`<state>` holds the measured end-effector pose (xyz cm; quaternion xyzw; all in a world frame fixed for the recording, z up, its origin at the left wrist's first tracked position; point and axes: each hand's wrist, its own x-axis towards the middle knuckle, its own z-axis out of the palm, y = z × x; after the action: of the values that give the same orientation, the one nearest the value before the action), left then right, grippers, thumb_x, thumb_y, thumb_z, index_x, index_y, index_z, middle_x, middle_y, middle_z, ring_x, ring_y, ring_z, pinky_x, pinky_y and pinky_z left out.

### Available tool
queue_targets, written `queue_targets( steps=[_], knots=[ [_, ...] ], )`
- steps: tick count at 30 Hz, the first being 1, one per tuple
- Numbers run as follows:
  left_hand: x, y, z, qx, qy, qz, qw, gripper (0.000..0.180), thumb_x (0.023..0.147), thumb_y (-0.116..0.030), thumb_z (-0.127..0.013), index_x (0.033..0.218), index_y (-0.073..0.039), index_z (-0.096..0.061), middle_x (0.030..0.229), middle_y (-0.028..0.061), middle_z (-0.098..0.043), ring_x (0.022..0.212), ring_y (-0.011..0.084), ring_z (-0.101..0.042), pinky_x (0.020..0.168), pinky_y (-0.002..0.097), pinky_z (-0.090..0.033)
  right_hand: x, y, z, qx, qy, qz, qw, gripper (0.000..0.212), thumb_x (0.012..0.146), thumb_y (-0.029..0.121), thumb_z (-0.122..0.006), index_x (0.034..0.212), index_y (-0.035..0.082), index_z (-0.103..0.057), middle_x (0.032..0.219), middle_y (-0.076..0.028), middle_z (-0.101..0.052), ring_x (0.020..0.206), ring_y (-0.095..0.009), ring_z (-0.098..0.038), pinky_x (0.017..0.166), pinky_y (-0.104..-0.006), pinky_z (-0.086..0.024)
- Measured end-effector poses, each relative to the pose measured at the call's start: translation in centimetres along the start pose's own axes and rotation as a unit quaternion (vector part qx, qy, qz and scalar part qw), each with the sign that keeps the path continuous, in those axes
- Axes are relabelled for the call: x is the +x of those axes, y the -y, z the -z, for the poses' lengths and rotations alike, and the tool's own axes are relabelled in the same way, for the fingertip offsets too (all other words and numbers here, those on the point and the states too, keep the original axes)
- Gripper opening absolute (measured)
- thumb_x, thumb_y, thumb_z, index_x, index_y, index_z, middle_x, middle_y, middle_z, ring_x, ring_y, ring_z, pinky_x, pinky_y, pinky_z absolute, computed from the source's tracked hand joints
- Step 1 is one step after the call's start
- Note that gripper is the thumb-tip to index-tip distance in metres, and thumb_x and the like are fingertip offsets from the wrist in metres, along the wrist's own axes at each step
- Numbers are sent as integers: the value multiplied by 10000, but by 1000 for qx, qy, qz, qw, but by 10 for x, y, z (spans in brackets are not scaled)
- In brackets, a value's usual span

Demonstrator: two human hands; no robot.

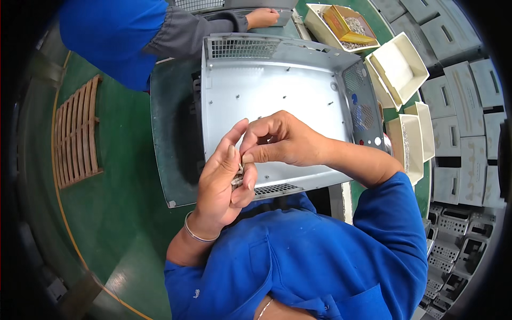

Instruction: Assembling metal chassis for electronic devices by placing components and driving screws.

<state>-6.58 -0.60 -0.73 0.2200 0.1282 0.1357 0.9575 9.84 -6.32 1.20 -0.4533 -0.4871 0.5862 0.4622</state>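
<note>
Above the near side of a grey sheet-metal case [306, 53], my two hands meet. My left hand [214, 186] is turned palm up, with its fingers curled around several small light-coloured metal pieces [238, 178] whose exact kind I cannot make out. Thumb and forefinger of my right hand [290, 141] pinch together at the left fingertips; whatever they hold is too small to name. Short metal studs [284, 97] stand up from the case floor. Perforated vents run along its walls, and my hands hide part of the floor.
Opposite me, a co-worker's hand [262, 18] rests by another metal case [240, 16]. Cream bins [402, 66] line the right side; a yellow box [341, 26] of small parts sits in one. White boxes [447, 136] are stacked beyond. A wooden pallet [80, 130] lies on the green floor.
</note>
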Motion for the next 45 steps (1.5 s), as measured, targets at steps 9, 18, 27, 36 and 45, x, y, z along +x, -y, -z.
queue_targets(
  steps=[9, 18, 27, 36, 45],
  knots=[
    [-2, 2, 7, -5, -44, 10, 999, 243, 932, -260, -383, 881, -45, -485, 597, 40, -473, 387, 37, -279, 331, 169, -223, -53, -4, 72, 3, -257, -94, 962, 36, 762, 21, -575, 792, 23, -593, 670, -18, -587, 493, -29, -457, 406, -172, -355],
    [6, 6, 11, -71, -32, 44, 996, 233, 813, -107, -350, 954, 22, -485, 677, 79, -519, 411, 65, -353, 321, 185, -262, -158, -78, 170, -280, -449, -328, 783, 96, 696, 26, -581, 780, -17, -597, 614, -56, -592, 508, -110, -582, 476, -222, -481],
    [6, 6, 5, 8, -75, 38, 996, 214, 915, -157, -387, 1068, -11, -420, 687, 62, -526, 398, 29, -334, 320, 167, -257, -159, -93, 171, -388, -421, -349, 742, 157, 693, 46, -544, 811, -18, -626, 668, -164, -623, 563, -214, -633, 598, -307, -498],
    [5, 9, 11, 28, -44, 34, 998, 179, 927, -194, -392, 935, -30, -463, 670, 81, -527, 390, 31, -332, 320, 166, -263, -158, -97, 168, -515, -369, -345, 693, 162, 728, 162, -590, 779, 15, -637, 759, -202, -609, 769, -359, -589, 720, -405, -459],
    [3, 5, 12, -19, -61, 50, 997, 301, 855, -194, -361, 968, 54, -488, 697, 105, -538, 410, 61, -367, 338, 193, -299, -160, -103, 174, -563, -371, -301, 674, 155, 743, 169, -569, 728, 24, -621, 742, -191, -606, 735, -363, -586, 689, -428, -457]
  ],
)
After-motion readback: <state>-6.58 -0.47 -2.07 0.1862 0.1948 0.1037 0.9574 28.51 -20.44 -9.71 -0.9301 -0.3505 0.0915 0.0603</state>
